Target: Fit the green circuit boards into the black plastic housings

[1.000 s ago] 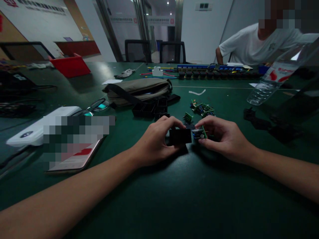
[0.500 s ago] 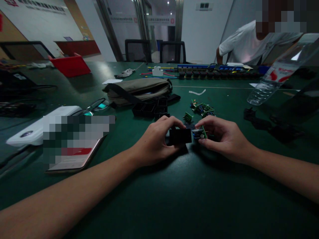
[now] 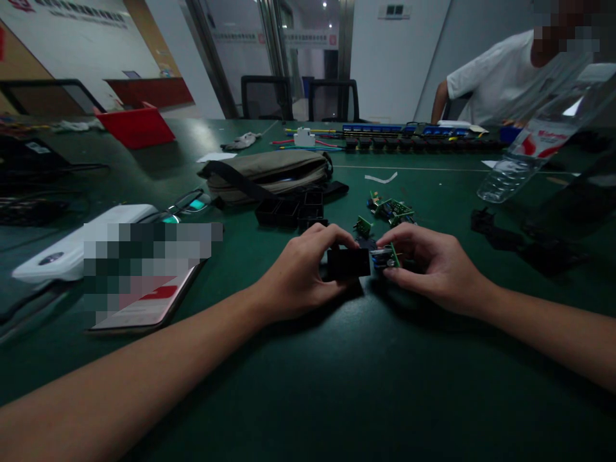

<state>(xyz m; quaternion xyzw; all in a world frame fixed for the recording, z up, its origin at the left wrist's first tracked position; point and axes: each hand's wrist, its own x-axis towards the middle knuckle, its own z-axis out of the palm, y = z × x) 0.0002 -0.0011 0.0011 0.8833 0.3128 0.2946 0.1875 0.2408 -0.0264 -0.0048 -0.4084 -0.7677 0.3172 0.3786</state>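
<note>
A small black box (image 3: 348, 262) is gripped between the thumb and fingers of my left hand (image 3: 304, 273). Close to its right end, my right hand (image 3: 430, 266) pinches a green circuit board (image 3: 394, 255) with blue and silver parts facing the box. Behind my hands lie a small green board (image 3: 362, 226) and a pile of further circuit boards (image 3: 392, 209). Several open black cases (image 3: 283, 210) stand behind my left hand.
A grey-green pouch (image 3: 269, 173), a phone (image 3: 158, 295), a white device (image 3: 96, 240) and glasses (image 3: 192, 204) lie on the green table (image 3: 346, 385). A plastic bottle (image 3: 534, 144) leans at right. Across the table is a person in a white shirt (image 3: 505, 77).
The person across the table has shifted to the right. My hands and what they hold look unmoved.
</note>
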